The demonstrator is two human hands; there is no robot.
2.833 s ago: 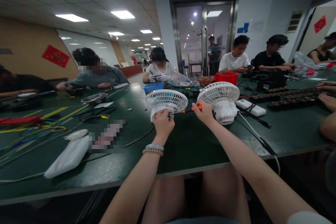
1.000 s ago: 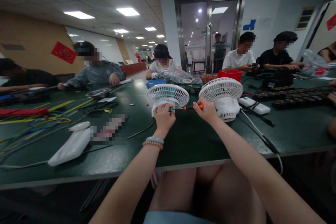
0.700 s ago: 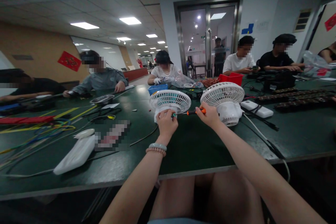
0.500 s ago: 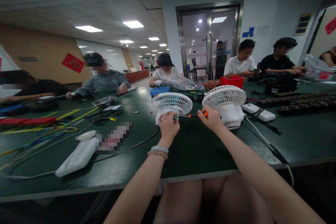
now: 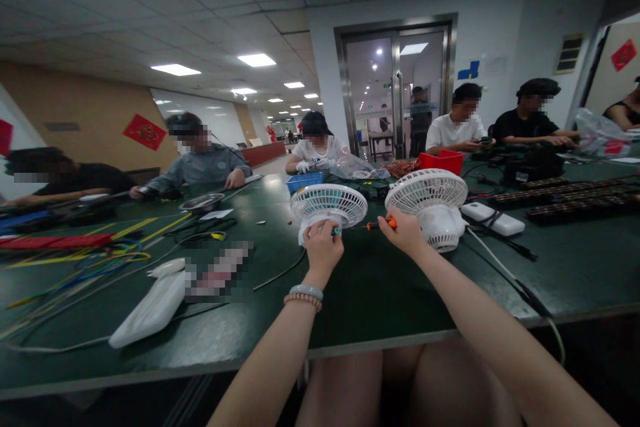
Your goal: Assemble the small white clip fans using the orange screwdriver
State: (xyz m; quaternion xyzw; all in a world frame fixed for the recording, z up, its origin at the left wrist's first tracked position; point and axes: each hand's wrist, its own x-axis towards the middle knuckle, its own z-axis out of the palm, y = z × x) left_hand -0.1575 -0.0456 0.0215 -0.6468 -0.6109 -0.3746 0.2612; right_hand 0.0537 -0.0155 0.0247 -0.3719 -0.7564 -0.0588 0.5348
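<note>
Two white fans with grille heads are on the green tabletop before me. My left hand (image 5: 323,250) is closed in front of the left fan (image 5: 327,205), by its white base. Its fingertips pinch a small green piece (image 5: 336,231) too small to make out. My right hand (image 5: 406,233) is closed around the handle of an orange-and-black screwdriver (image 5: 376,225). The screwdriver lies nearly level, its thin shaft pointing left at the green piece; its tip is hard to see. The right fan (image 5: 440,223) stands just behind my right hand.
A white power bank-like block (image 5: 493,219) with a black cable lies at right. Left are a white elongated device (image 5: 150,307), a blurred-out flat item (image 5: 220,270) and tangled cables (image 5: 100,260). A blue basket (image 5: 304,180) and red bin (image 5: 443,161) stand behind; several people sit around the table.
The screwdriver in my right hand has drawn slightly right, away from the green piece. My left hand keeps its pinch. The whole view has shifted slightly.
</note>
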